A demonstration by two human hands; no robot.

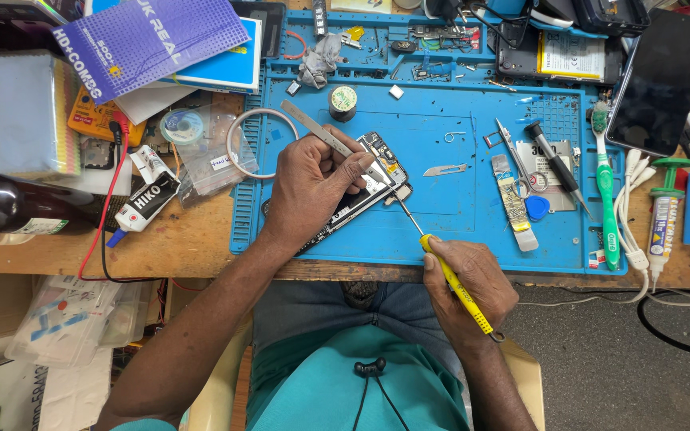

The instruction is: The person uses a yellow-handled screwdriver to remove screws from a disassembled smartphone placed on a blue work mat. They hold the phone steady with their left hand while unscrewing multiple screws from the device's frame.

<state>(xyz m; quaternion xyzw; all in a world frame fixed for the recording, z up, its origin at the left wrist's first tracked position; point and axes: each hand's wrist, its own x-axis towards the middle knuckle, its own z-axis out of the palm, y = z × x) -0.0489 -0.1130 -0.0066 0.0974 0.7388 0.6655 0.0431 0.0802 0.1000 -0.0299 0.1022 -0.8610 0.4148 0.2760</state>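
An opened phone (380,164) with its circuit board showing lies on the blue work mat (449,215). My left hand (307,185) rests on the phone and grips metal tweezers (317,132) that point down at the board. My right hand (471,281) holds a yellow-handled screwdriver (457,287); its thin shaft reaches up-left and its tip touches the phone's lower right corner.
On the mat lie a small blade (445,170), a roll of solder wire (343,100), a dark-handled driver (554,164), scissors and a green toothbrush (605,187). A dark phone screen (660,84) sits at the right, a bottle (9,203) and a glue tube (144,203) at the left.
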